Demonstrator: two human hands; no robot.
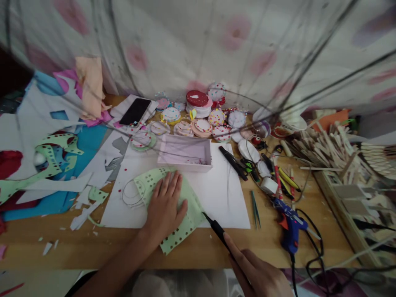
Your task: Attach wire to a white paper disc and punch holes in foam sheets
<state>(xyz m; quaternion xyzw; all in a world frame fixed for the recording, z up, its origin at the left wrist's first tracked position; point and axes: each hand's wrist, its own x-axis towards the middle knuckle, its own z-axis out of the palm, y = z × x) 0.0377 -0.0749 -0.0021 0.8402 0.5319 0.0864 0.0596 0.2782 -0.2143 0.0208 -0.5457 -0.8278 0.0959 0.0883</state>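
Observation:
My left hand [165, 203] lies flat, fingers stretched out, on a light green felt sheet [192, 206] with rows of dark punched marks. A pen-shaped black tool [219, 231] is gripped in my right hand [260, 274]. Its thin pointed tip is at the right edge of the green sheet; whether it is a knife I cannot tell. Under the sheet lies white paper [222, 198]. A thin white ring [132, 193] sits at the sheet's left edge. Just behind is a pale lilac open box [185, 154] with small bits inside.
Felt and paper scraps [58, 156] pile up on the left. A phone [136, 111] and several decorated round pieces [202, 117] line the back. To the right are a black tool [232, 163], tweezers [255, 209], a corded blue glue gun [291, 227] and wooden sticks [328, 150].

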